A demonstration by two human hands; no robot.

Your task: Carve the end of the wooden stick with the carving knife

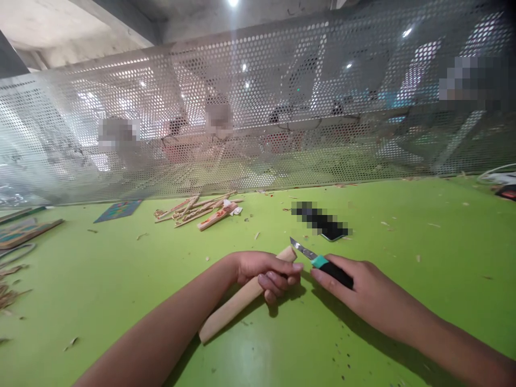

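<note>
A pale wooden stick lies slanted over the green table, its upper end raised to the right. My left hand is wrapped round it near that upper end, with the thumb and fingertips pointing right. Just to the right, my right hand grips a utility knife with a black and teal handle. The knife's bare blade points up and left, close to the stick's end but apart from it.
Behind are a pile of wooden sticks, a black phone and a patterned card. A perforated metal screen stands along the back, with blurred people beyond. Boards and shavings lie at left.
</note>
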